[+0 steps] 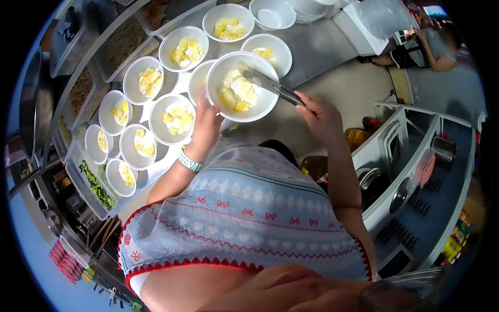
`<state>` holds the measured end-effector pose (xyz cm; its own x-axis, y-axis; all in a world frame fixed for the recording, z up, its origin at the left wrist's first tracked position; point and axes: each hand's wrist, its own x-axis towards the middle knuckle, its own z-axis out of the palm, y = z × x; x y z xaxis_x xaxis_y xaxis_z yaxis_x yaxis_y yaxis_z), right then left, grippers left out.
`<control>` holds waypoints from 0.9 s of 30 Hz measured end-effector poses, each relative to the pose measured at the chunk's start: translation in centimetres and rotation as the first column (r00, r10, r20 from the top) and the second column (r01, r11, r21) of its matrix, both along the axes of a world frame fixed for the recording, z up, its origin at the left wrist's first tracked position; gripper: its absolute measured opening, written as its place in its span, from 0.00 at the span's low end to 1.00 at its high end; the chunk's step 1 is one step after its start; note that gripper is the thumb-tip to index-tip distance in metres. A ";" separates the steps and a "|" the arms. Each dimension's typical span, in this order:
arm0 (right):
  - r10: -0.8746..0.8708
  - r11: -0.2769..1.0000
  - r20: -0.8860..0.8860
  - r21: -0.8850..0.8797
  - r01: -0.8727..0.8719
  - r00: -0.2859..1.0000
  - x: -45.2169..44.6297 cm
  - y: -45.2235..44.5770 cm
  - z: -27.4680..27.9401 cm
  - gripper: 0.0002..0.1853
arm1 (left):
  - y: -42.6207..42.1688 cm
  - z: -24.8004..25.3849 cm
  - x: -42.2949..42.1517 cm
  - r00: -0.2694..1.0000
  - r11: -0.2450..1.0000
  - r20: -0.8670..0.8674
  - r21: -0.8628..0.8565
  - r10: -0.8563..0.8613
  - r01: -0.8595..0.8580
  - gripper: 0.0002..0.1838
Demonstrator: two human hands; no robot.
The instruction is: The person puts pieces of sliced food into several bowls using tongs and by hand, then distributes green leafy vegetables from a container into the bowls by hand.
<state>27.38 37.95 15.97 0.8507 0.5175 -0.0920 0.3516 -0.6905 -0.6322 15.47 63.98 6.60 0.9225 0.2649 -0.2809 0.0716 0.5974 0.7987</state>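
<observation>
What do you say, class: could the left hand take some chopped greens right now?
Probably not as it is: the left hand is holding the raised bowl. Otherwise, the greens look uncovered and likely reachable on that side.

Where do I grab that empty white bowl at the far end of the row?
Pinch the near-right rim of the empty bowl, thumb inside, fingers outside, coming from your right. It sits upright with its rim exposed there, beside bare counter, while a food-filled bowl crowds its left.
</observation>
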 end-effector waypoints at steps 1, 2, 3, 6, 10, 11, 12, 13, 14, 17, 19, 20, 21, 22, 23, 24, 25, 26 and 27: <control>-0.044 0.999 -0.045 0.007 0.044 0.998 1.7 -1.3 0.3 0.18 | -1.2 -0.2 1.7 1.000 1.000 0.016 -0.008 -0.014 0.014 0.35; -0.087 0.996 -0.090 0.012 0.088 0.992 2.4 -2.0 0.4 0.18 | -1.8 -0.4 2.4 1.000 1.000 0.014 -0.019 -0.023 0.023 0.35; -0.090 0.996 -0.091 0.010 0.091 0.992 2.5 -2.4 -0.1 0.18 | -1.9 -0.6 2.3 1.000 0.999 0.013 -0.021 -0.025 0.025 0.35; -0.134 0.961 -0.040 0.238 0.140 0.990 1.1 -1.6 -0.9 0.19 | 0.1 -0.3 -0.6 1.000 1.000 -0.021 -0.022 -0.017 0.016 0.35; -0.235 0.971 0.062 0.060 0.232 0.970 6.2 -1.0 -0.8 0.19 | 0.0 -0.9 -0.9 0.997 0.997 -0.034 -0.040 0.063 -0.064 0.36; -0.168 0.986 0.185 0.012 0.169 0.968 10.3 -2.0 -2.0 0.19 | -1.8 -1.1 1.0 0.993 0.995 -0.057 -0.016 0.102 -0.103 0.36; -0.149 0.988 0.137 -0.028 0.155 0.979 13.7 -2.3 -3.1 0.21 | -3.4 -1.2 2.8 0.992 0.992 -0.073 0.082 0.106 -0.100 0.36; -0.118 0.992 0.132 -0.033 0.123 0.984 16.4 -2.3 -4.4 0.21 | -4.7 -1.1 3.9 0.987 0.988 -0.079 0.078 0.137 -0.131 0.36; -0.070 0.980 0.205 -0.168 0.105 0.976 18.2 -2.2 -5.9 0.23 | -5.9 -0.8 4.4 0.983 0.986 -0.080 0.022 0.165 -0.163 0.35; 0.052 0.949 0.244 -0.313 0.028 0.968 22.8 -8.2 -7.4 0.29 | -15.2 2.0 6.2 0.969 0.974 -0.112 -0.036 0.219 -0.224 0.35; 0.090 0.993 0.205 -0.098 -0.071 0.975 23.2 -11.1 -8.7 0.29 | -18.9 1.9 5.5 0.969 0.978 -0.158 -0.058 0.190 -0.202 0.35; 0.111 0.988 0.110 0.099 -0.122 0.988 22.0 -9.8 -9.3 0.28 | -18.3 1.6 4.5 0.969 0.972 -0.170 -0.122 0.180 -0.202 0.35; 0.143 0.983 0.105 0.097 -0.154 0.984 21.2 -8.2 -9.7 0.28 | -17.3 1.2 3.6 0.969 0.961 -0.178 -0.186 0.170 -0.203 0.34; 0.071 0.986 -0.138 0.157 -0.049 0.988 19.5 -7.3 -7.8 0.28 | -16.4 1.1 3.2 0.970 0.970 -0.220 -0.196 0.101 -0.145 0.33; 0.006 0.980 -0.375 0.186 0.069 0.927 18.5 -7.2 -6.8 0.28 | -16.4 1.7 3.5 0.962 0.963 -0.262 -0.232 0.072 -0.135 0.33; 0.053 0.974 -0.333 0.225 0.024 0.941 17.9 -7.7 -7.2 0.27 | -16.3 2.3 3.9 0.952 0.955 -0.303 -0.268 0.043 -0.128 0.33; 0.059 0.975 -0.336 0.222 0.018 0.940 17.3 -7.9 -7.2 0.27 | -17.1 0.5 4.7 0.965 0.918 -0.229 -0.341 0.129 -0.203 0.33; 0.091 0.973 -0.325 0.229 -0.015 0.941 16.5 -8.0 -7.0 0.26 | -17.2 -0.8 5.3 0.963 0.915 -0.233 -0.343 0.135 -0.211 0.33; 0.123 0.970 -0.313 0.237 -0.048 0.942 15.8 -8.1 -7.0 0.26 | -17.1 -2.0 5.9 0.963 0.922 -0.244 -0.334 0.115 -0.195 0.33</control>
